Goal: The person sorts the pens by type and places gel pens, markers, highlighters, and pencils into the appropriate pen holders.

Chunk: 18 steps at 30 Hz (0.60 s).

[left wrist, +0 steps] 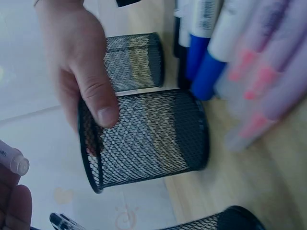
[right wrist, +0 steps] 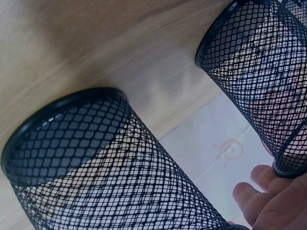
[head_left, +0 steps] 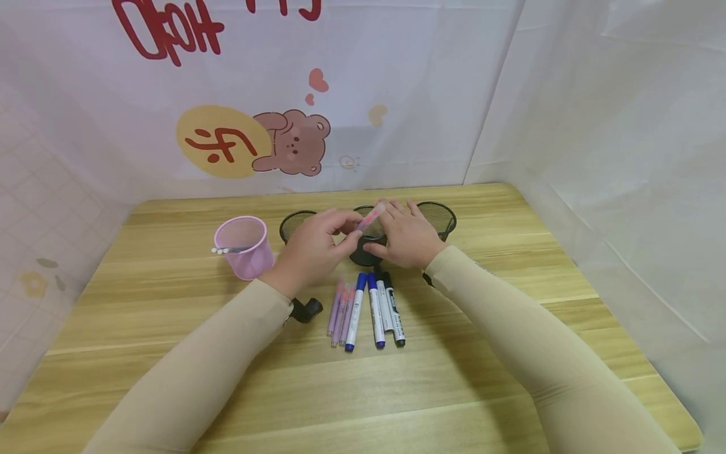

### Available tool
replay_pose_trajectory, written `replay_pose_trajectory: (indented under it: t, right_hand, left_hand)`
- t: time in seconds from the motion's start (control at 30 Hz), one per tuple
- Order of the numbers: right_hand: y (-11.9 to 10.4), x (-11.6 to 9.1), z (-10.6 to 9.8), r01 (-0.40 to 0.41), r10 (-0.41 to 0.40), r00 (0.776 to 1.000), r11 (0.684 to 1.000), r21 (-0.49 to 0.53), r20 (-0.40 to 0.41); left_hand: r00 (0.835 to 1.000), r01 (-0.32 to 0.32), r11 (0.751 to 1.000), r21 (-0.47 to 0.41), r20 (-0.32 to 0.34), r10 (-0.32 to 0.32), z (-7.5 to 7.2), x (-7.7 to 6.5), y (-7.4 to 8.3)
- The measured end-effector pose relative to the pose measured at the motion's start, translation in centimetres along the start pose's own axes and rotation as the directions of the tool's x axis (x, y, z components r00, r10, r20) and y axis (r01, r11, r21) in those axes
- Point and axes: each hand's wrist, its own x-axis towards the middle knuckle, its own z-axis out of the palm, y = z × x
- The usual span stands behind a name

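My left hand (head_left: 314, 247) pinches the highlighter (head_left: 371, 217), its long axis tilted, apparently above the mesh cup (left wrist: 153, 139) gripped by my right hand (head_left: 409, 234).

- Curtained-off desk corner; home or set-up room, cannot tell which
- Desk (head_left: 363, 403), wood-grain top
- White cloth backdrop (head_left: 431, 126), printed with bear (head_left: 299, 146), heart (head_left: 318, 80), red lettering (head_left: 170, 31)
- Pale creased cloth (head_left: 624, 113), right side
- Stationery: black mesh cups (left wrist: 153, 143), pink cup (head_left: 254, 260), markers (head_left: 356, 312)
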Motion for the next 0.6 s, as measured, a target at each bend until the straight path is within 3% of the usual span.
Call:
replay_pose_trajectory:
  t: [0.3,0.6]
  right_hand:
    - [0.3,0.2,0.4,0.017,-0.017,0.999,1.0,-0.002,-0.038]
    - [0.1,0.0,0.2,0.012,-0.012,1.0,1.0,0.001,-0.025]
  left_hand:
    - [0.997,-0.058,0.998,-0.016,-0.054,0.057,0.4,2.1,0.2]
    - [0.998,-0.035,0.999,0.009,-0.054,0.035,1.4,3.2,-0.3]
